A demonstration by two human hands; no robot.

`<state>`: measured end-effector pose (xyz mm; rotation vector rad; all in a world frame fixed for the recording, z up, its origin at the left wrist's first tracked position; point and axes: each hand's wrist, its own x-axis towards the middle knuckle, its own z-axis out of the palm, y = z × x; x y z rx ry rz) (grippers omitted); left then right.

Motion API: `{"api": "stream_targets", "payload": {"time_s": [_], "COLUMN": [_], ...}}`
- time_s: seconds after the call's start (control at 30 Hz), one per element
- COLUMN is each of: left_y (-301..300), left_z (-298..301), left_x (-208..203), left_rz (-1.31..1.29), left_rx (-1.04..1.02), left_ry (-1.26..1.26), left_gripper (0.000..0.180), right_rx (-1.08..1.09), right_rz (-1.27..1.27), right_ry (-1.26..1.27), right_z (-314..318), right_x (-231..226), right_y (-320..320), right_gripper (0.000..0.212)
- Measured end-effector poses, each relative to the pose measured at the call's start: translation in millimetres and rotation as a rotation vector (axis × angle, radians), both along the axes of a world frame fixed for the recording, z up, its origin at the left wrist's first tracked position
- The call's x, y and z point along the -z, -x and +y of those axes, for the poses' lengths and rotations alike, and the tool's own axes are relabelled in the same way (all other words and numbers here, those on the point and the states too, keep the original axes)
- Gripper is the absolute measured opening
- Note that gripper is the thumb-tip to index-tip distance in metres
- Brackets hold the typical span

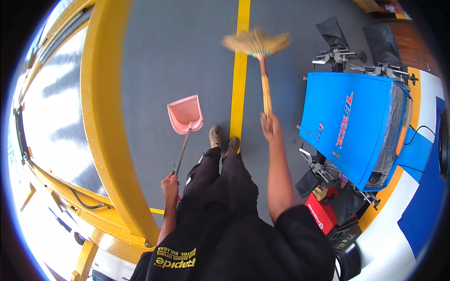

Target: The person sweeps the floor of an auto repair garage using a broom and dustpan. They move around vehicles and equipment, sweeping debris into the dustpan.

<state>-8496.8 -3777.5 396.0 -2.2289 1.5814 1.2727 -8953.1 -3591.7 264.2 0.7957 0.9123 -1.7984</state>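
A black shirt [234, 234] is nearest. The broom [265, 86], its handle wrapped tightly by the right hand [270, 126], has blurred bristles over the yellow line [238, 89]. Left of that line is the dustpan [184, 112], left hand [170, 186] closed round its handle. Sweeping seems under way, scooping seemingly undone (any dirt is too small to tell). A blue cabinet [349, 129] stands right of the line.

Shirt [262, 243]: black, with yellow letters [176, 258] on the left
Right sleeve [302, 220]: short and black
Pants [241, 180]: long, black, white patch [189, 180] on the left
Shoes [214, 137]: brownish, the left one paler
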Motion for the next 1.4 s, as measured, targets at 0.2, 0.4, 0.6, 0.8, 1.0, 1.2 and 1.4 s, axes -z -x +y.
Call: {"api": "stream_targets", "payload": {"time_s": [0.2, 0.4, 0.6, 0.8, 1.0, 1.2, 1.4], "left_y": [76, 165, 244, 288, 342, 377, 417], "left_z": [-25, -57, -114, -162, -248, -308, -362], "left_x": [12, 3, -21, -27, -6, 8, 6], "left_rz": [0.060, 0.088, 0.135, 0.097, 0.032, -0.015, 0.019], "left_rx": [-0.110, -0.171, -0.125, -0.134, -0.148, -0.044, 0.044], "left_ry": [-0.020, -0.029, 0.017, 0.042, -0.007, -0.033, -0.034], "left_gripper": [0.043, 0.039, 0.043, 0.046, 0.046, 0.047, 0.046], "right_rx": [-0.178, -0.229, -0.129, -0.066, -0.085, 0.011, 0.082], "right_rz": [0.103, -0.243, -0.286, -0.171, -0.067, -0.011, 0.137], "right_ry": [-0.486, -0.744, -0.556, -0.108, 0.015, 0.084, 0.195], "right_z": [218, 284, 165, -103, -334, -475, -484], "right_x": [-121, -124, 8, 87, 112, 124, 80], "right_y": [-107, -81, 39, 213, 363, 515, 563], "right_gripper": [0.047, 0.029, 0.016, 0.015, 0.018, 0.015, 0.018]}}
